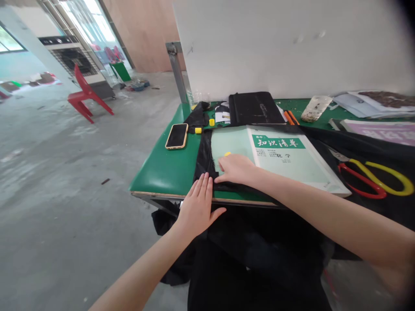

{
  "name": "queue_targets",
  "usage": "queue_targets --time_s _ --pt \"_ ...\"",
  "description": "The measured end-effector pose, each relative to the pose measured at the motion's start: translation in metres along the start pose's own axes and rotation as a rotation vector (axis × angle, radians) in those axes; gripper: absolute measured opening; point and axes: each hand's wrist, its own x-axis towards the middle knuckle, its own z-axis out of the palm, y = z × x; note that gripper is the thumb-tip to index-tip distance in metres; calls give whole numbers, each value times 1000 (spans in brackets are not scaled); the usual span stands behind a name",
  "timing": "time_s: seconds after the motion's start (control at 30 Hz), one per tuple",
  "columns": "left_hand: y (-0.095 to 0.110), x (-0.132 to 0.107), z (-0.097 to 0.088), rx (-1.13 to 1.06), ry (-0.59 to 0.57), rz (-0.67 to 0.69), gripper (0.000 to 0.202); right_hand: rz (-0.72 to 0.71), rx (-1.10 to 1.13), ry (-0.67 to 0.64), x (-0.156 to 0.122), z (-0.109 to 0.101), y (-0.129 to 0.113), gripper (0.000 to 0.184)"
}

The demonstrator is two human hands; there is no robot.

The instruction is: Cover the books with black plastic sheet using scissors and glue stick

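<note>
An open book with a pale green cover (285, 164) lies cover side up on black cloth (204, 151), which borders its left and lower edges. My left hand (197, 205) rests flat, fingers stretched, on the cloth near the table's front edge. Curled over the book's lower left corner, my right hand (238, 169) has its thumb at a folded edge of the cloth; its fingertips are partly hidden. A small yellow piece (227, 153) shows just behind its knuckles. Scissors with red and yellow handles (372, 177) lie on cloth to the right.
On the green table (158, 172) are a phone (177, 136), a yellow cap (198, 130), a black notebook (254, 108), orange pens (290, 117) and papers (366, 106). A white board (292, 47) stands behind. On the floor at left is a red chair (84, 93).
</note>
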Motion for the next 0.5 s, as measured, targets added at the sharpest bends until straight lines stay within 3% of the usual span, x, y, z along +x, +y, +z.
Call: queue_targets --time_s 0.13,0.23,0.33,0.43,0.5 --pt "-2 0 -4 -12 -22 31 82 -70 -66 53 -13 3 23 33" --pt "-2 0 -9 -18 -43 60 82 -61 33 60 -22 3 39 36" --pt "-1 1 -13 -18 -62 82 83 19 180 102 -27 0 46 46" --pt "1 1 -15 -20 -58 98 83 145 91 167 -28 0 45 51" --pt "1 1 -16 -26 -51 104 82 173 8 127 -24 3 42 45"
